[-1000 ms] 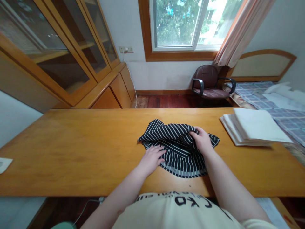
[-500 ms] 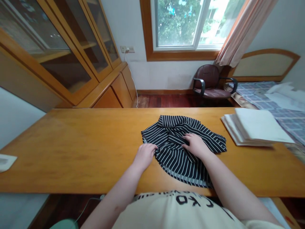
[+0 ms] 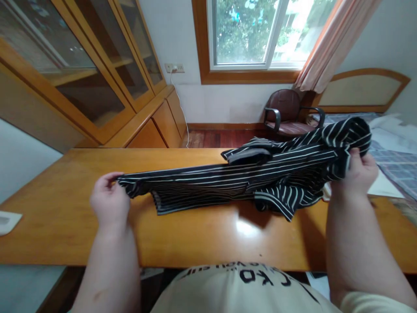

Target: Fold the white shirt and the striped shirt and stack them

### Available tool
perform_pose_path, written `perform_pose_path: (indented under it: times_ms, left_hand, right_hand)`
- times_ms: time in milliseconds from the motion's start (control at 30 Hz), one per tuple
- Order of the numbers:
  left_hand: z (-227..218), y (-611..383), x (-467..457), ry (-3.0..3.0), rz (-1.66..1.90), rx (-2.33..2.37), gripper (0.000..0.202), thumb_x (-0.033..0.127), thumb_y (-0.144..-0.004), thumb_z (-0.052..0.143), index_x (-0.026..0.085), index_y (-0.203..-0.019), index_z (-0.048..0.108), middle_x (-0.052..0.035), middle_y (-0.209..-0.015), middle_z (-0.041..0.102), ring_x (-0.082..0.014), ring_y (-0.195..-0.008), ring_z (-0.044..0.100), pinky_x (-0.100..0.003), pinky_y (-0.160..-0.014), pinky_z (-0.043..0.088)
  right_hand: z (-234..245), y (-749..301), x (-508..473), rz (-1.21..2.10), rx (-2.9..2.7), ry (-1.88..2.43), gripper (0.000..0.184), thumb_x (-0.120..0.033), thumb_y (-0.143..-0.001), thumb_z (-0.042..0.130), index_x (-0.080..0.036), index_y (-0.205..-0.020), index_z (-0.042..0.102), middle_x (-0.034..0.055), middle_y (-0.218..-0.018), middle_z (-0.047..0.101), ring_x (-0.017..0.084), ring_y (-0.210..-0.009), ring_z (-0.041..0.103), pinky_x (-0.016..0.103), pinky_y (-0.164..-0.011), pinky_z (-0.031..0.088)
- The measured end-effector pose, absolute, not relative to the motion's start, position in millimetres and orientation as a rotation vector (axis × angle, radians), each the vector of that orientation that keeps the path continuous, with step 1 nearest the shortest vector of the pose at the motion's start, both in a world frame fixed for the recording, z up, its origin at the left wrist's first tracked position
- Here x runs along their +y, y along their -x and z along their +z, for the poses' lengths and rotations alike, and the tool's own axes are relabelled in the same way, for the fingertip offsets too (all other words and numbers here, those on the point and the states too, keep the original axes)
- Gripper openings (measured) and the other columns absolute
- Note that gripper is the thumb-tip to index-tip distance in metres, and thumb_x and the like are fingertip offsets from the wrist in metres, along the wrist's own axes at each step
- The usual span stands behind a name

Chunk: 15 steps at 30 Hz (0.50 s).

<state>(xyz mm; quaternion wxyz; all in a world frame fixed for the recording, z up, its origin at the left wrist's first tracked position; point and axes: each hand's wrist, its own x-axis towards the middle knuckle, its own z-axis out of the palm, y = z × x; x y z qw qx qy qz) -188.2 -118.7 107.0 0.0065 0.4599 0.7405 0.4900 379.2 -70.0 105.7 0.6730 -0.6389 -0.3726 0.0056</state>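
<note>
A black shirt with white stripes (image 3: 208, 178) is stretched sideways in the air above the wooden table (image 3: 195, 234). My left hand (image 3: 110, 198) pinches one end of it, at the left. At the right, my right hand (image 3: 356, 171) grips the other end, close to the collar, which curls over above the fingers. Loose parts of the cloth, a sleeve among them, hang down and stick out between the hands. The shirt's shadow falls on the tabletop below.
White flat sheets (image 3: 384, 184) lie at the table's right, partly hidden behind my right hand. A white object (image 3: 9, 222) lies at the left edge. Beyond the table stand a maroon armchair (image 3: 283, 106), a bed (image 3: 387, 152) and a glass-door cabinet (image 3: 94, 74).
The shirt has gone from lying bunched on the table to being held up and pulled out lengthwise. My left hand moved left, my right hand right and up.
</note>
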Motion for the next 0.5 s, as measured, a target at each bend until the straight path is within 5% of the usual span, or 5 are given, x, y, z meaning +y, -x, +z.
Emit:
perform_pose_path:
  times_ms: [100,267,367,500]
  left_hand:
    - [125.2,198.5,-124.9,-1.440,1.507,2.405,0.032,0.030,-0.084,0.041,0.022,-0.109,0.060,-0.0024,-0.109,0.064,-0.0271,-0.102,0.059,-0.042,-0.085,0.048]
    - [109.1,198.2,-119.9,-1.375,1.088,2.507,0.030,0.033,-0.082,0.045,0.024,-0.105,0.063,-0.0034,-0.093,0.068,-0.0300,-0.091,0.062,-0.047,-0.080,0.048]
    - [84.0,191.4,-114.9,-1.510,0.959,2.406,0.031,0.034,-0.084,0.043,0.024,-0.107,0.062,-0.0059,-0.101,0.067,-0.0311,-0.099,0.061,-0.047,-0.085,0.046]
    - [53.3,163.1,-113.8,-1.826,0.634,2.019,0.049,0.043,-0.089,0.039,0.016,-0.128,0.051,-0.0127,-0.131,0.055,-0.0289,-0.124,0.048,-0.044,-0.103,0.037]
  right_hand:
    - [98.4,-381.8,-75.3,0.068,-0.958,1.691,0.032,-0.047,-0.074,0.061,-0.020,-0.058,0.053,-0.0006,-0.054,0.047,0.013,-0.053,0.042,0.031,-0.055,0.036]
    - [67.9,-361.9,-75.8,0.272,-1.194,2.154,0.038,-0.049,-0.078,0.054,-0.014,-0.074,0.067,0.0069,-0.061,0.060,0.023,-0.065,0.056,0.036,-0.063,0.042]
    - [48.3,-347.7,-79.5,0.106,-1.318,2.153,0.052,-0.051,-0.076,0.058,-0.009,-0.107,0.065,0.0179,-0.098,0.065,0.031,-0.092,0.060,0.044,-0.079,0.044]
    - [18.4,-322.1,-89.9,0.233,-1.837,2.001,0.089,-0.057,-0.057,0.076,-0.020,-0.134,0.049,0.0195,-0.144,0.037,0.039,-0.125,0.042,0.051,-0.095,0.039]
